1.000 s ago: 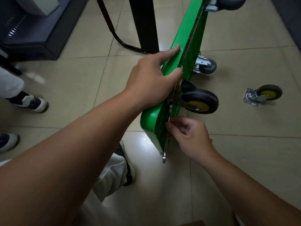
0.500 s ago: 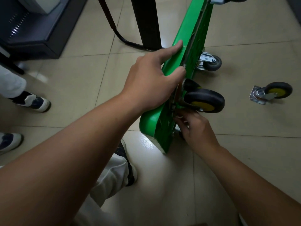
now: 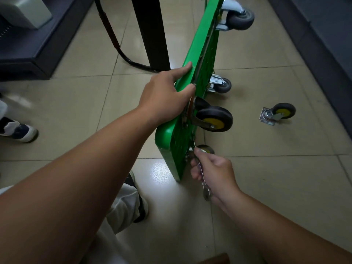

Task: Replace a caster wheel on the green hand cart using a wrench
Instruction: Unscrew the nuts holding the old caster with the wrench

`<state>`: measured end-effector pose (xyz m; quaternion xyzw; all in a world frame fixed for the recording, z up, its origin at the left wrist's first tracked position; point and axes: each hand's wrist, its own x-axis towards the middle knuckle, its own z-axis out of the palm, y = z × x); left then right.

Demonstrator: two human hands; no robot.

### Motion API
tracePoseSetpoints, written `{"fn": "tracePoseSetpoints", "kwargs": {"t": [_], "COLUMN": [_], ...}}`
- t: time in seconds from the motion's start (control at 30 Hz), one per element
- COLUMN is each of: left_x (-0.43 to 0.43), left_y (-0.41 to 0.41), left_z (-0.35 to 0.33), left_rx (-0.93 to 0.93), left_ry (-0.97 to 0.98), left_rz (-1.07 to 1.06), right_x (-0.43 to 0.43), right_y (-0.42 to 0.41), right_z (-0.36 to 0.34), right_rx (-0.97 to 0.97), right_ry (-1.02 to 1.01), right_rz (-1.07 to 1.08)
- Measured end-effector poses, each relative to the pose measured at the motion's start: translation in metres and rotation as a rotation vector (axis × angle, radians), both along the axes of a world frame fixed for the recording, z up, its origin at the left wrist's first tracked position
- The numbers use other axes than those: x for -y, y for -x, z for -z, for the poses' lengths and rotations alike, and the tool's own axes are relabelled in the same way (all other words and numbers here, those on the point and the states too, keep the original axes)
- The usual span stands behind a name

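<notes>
Green plastic fills the middle of the view: the green hand cart [image 3: 165,134] stands on its long edge on the beige tiled floor [image 3: 76,111], smooth deck to the left and ribbed underside to the right. The left hand [image 3: 163,96] lies against the deck near the upper rim, its index finger stretched along the plastic and the next fingertip reaching the rim; it clasps nothing. Just beside it, a black caster wheel [image 3: 214,119] with a yellow hub juts from the underside on a dark bracket. Lower down, at the cart's near corner, the right hand [image 3: 215,172] is curled round a silvery wrench [image 3: 207,193]. The handle end sticks out below the palm and the shaft runs up toward the underside. Whether the head sits on a bolt cannot be told, as the thumb and the cart's rim hide it. A second yellow-hubbed wheel [image 3: 206,148] peeks out just behind that thumb. The hands are apart, one above the other along the cart. A loose caster [image 3: 278,113] with a metal plate lies on the tiles well to the right. A large grey caster [image 3: 241,19] and a smaller grey caster [image 3: 222,84] show farther along the underside. A black post [image 3: 152,35] and a curved dark tube [image 3: 112,35] stand beyond the left hand.
</notes>
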<state>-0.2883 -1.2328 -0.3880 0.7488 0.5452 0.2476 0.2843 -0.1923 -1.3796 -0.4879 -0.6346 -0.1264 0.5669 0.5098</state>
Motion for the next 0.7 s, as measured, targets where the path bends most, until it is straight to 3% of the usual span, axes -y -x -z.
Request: {"fn": "tracePoseSetpoints", "kwargs": {"t": [0.23,0.47,0.7], "left_x": [0.0,0.0,0.0], "left_y": [0.001,-0.001,0.0], "left_z": [-0.001,-0.002,-0.001], "left_rx": [0.006,-0.025,-0.018], "left_ry": [0.016,0.001,-0.015], "left_rz": [-0.003,-0.01,-0.009], "right_x": [-0.026,-0.027,-0.021], "right_y": [0.005,0.014,0.012], "right_z": [-0.03,-0.03,-0.01], "right_rx": [-0.162,-0.191,0.06], "right_ry": [-0.01,-0.055,-0.126], "right_rz": [0.128,0.064,-0.093]}}
